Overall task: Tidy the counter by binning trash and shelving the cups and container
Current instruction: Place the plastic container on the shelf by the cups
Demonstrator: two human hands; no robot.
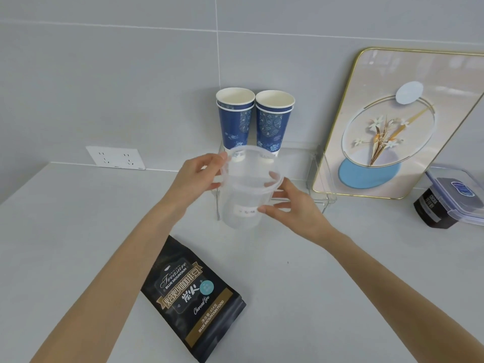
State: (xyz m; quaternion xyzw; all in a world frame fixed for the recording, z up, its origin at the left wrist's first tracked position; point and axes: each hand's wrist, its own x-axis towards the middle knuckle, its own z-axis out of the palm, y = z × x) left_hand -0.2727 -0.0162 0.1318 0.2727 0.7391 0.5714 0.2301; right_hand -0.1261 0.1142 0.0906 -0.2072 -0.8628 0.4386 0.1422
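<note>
A clear plastic container (242, 205) with a small white label hangs above the counter, in front of a clear acrylic shelf (320, 176). My right hand (293, 208) grips its right side just under the rim. My left hand (199, 176) holds the clear round lid (251, 166) by its left edge; the lid lies tilted over the container's mouth. Behind them, on the shelf by the wall, stand two stacks of blue patterned paper cups (235, 119) (273, 121), upright and side by side.
A black coffee bean bag (193, 297) lies flat on the grey counter (78, 231) near the front. A gold-framed flower picture (392, 121) leans on the wall at right. A dark lidded box (450, 200) sits far right. A wall socket (115, 157) is at left.
</note>
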